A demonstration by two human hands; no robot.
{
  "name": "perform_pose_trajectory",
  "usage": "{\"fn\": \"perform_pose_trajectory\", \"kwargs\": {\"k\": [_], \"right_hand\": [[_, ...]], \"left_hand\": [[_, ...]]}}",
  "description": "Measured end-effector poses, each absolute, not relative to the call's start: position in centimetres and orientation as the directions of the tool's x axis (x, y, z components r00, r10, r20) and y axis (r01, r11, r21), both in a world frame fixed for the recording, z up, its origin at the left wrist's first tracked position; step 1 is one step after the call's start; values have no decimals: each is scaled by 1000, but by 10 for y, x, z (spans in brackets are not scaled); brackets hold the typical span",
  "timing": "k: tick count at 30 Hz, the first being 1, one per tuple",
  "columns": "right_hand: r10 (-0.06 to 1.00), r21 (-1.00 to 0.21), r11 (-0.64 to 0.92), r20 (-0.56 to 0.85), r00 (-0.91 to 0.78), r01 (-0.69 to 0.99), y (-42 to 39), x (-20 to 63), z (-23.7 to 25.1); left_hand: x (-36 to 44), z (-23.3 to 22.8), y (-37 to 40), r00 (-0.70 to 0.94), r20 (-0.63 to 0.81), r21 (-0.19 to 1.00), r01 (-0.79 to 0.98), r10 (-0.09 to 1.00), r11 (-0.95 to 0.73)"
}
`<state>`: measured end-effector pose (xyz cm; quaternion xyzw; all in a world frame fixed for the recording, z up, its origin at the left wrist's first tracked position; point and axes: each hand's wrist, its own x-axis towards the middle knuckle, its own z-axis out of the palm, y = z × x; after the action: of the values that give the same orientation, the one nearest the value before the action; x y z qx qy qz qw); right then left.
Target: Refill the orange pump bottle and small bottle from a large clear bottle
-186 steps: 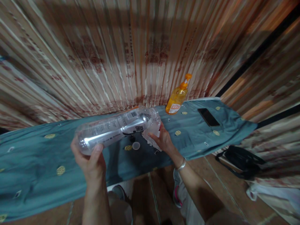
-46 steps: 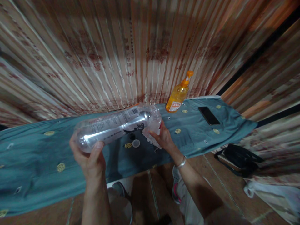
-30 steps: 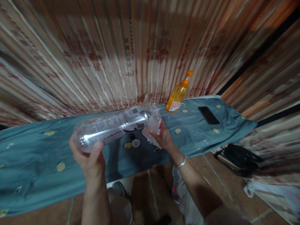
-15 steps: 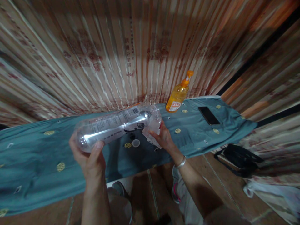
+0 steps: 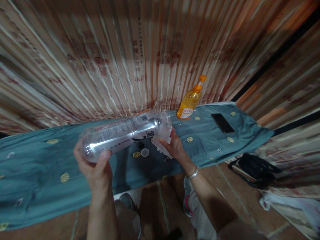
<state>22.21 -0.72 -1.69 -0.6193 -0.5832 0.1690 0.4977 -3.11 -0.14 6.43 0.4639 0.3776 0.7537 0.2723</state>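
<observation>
A large transparent plastic bottle [image 5: 120, 135] with a printed label and barcode lies tilted in the air above the cloth-covered table. My left hand [image 5: 96, 166] is wrapped around its rounded left end, thumb on the near side. At the other end, my right hand [image 5: 174, 145] pinches a crumpled, whitish translucent sheet [image 5: 160, 143] against the bottle. Some of the right fingers are hidden behind the sheet. A small round translucent cap [image 5: 145, 153] rests on the cloth below the bottle, close to a small dark round object [image 5: 141, 145].
An orange pump bottle [image 5: 189, 101] stands near the back edge, with a black phone [image 5: 222, 123] to its right. Teal patterned cloth [image 5: 42, 166] covers the long table. Pleated curtains [image 5: 112, 60] hang behind it. On the floor at right lies a black bag [image 5: 257, 168].
</observation>
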Motion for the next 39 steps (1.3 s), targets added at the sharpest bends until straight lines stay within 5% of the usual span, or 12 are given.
{"fn": "perform_pose_trajectory", "kwargs": {"k": [39], "right_hand": [[894,-810,149,355,272,567,-6,224,-20]], "left_hand": [[-31,64,1,-421,507,828,-3,752,-561]]}}
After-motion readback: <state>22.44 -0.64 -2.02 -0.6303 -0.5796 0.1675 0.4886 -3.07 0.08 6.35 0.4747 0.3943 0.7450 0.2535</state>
